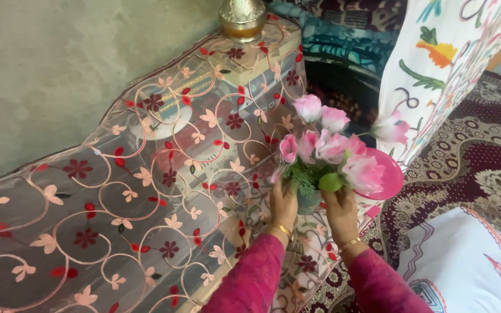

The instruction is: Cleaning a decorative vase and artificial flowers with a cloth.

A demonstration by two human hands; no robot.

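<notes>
Both hands grip a small vase of pink artificial flowers (326, 148) from below, at the right edge of a surface draped in a sheer embroidered cloth (117, 191). The left hand (283, 204) wraps the vase's left side, its fingers (278, 191) curled closed against the dark greenish base (308, 200). The right hand (340, 211) clasps the other side, fingers closed around the base just under a green bud (330, 182). Each wrist wears a gold bangle above a magenta sleeve. A pink plate-like disc (391, 177) shows just behind the blooms on the right. A brass pot (242, 18) stands at the cloth's far end, well apart. A patterned carpet (482, 156) lies to the right.
</notes>
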